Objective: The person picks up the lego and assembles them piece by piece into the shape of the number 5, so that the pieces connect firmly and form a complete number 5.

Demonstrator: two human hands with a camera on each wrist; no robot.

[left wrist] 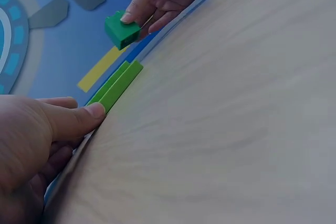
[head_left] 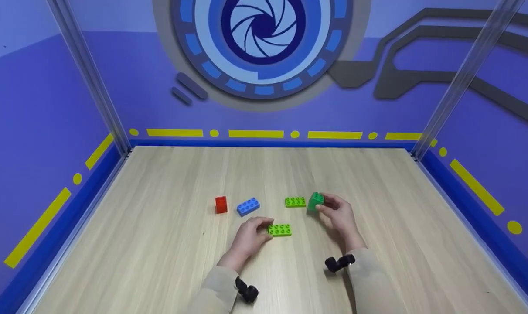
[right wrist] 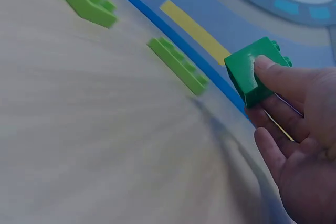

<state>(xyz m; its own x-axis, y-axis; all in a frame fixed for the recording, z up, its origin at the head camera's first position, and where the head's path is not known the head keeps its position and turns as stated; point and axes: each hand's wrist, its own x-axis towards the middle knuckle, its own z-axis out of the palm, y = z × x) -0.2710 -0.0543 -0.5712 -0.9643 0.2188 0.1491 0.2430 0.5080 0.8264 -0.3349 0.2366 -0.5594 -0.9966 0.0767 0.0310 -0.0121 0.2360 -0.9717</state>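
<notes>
"One dark green brick (head_left: 315,202) stands out in the head view. Who has it?"

"The right hand (head_left: 338,214), gripping it between thumb and fingers on the right side of the desk (head_left: 159,261), just right of the far lime brick (head_left: 295,202)."

"And the left hand (head_left: 248,237)?"

"Nearer and to the left, thumb and fingers parted only by the width of the near lime brick (head_left: 281,230), pinching its left end. That brick shows its studs upward. Farther back on the left are a blue brick (head_left: 248,206), set at a slant, and a red brick (head_left: 221,205) to its left, the two standing apart."

"What does the left wrist view show?"

"The left thumb against the end of the near lime brick, the other fingers partly hidden. Beyond, the right hand holds the dark green brick, thumb on one face."

"And the right wrist view?"

"The right thumb lies across the dark green brick, fingers behind and beneath it, one finger clear of it. The brick appears raised off the desk. The far lime brick sits on the desk to the left, touched by neither hand; the near one is blurred beyond it."
</notes>
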